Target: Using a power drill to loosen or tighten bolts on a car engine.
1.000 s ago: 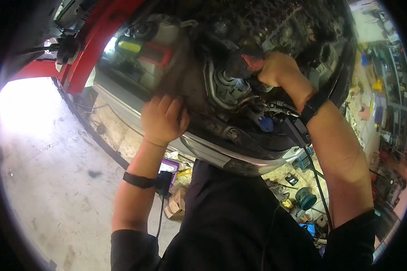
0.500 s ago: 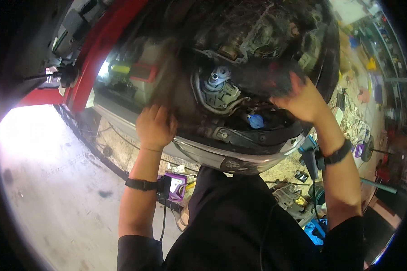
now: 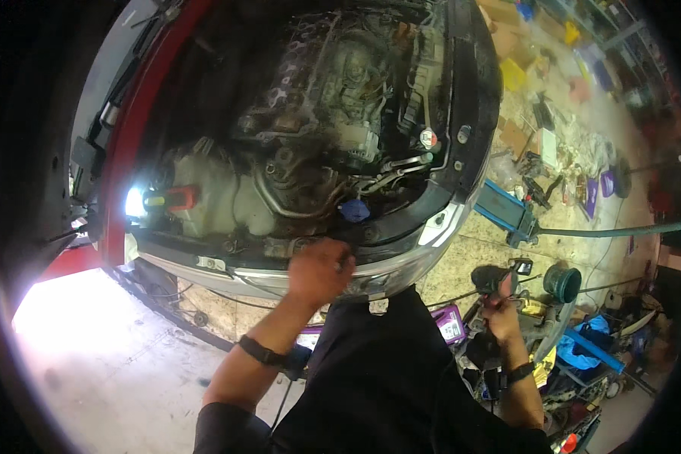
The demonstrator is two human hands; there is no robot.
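Below me lies the open engine bay [image 3: 356, 83] of a car, its engine partly stripped down. My left hand [image 3: 321, 271] is at the front edge, over the silver bumper [image 3: 390, 274], with its fingers curled. Something small and dark shows at its fingertips, too little to name. Just beyond that hand is a blue cap [image 3: 353, 210]. My right hand [image 3: 502, 314] is out to the right of my body, low over the floor clutter, closed round a dark rounded object [image 3: 489, 278]. Its kind cannot be made out.
A lit work lamp [image 3: 170, 199] in red and yellow lies at the bay's left. A blue floor jack [image 3: 503, 209] with a long handle reaches under the car's right side. A dark green tub [image 3: 562, 284], a purple container [image 3: 449, 324] and scattered parts lie on the floor.
My right hand has swung from above the engine bay down to the right, carrying the dark object. My left hand has shifted right along the front edge. The whole view has turned.
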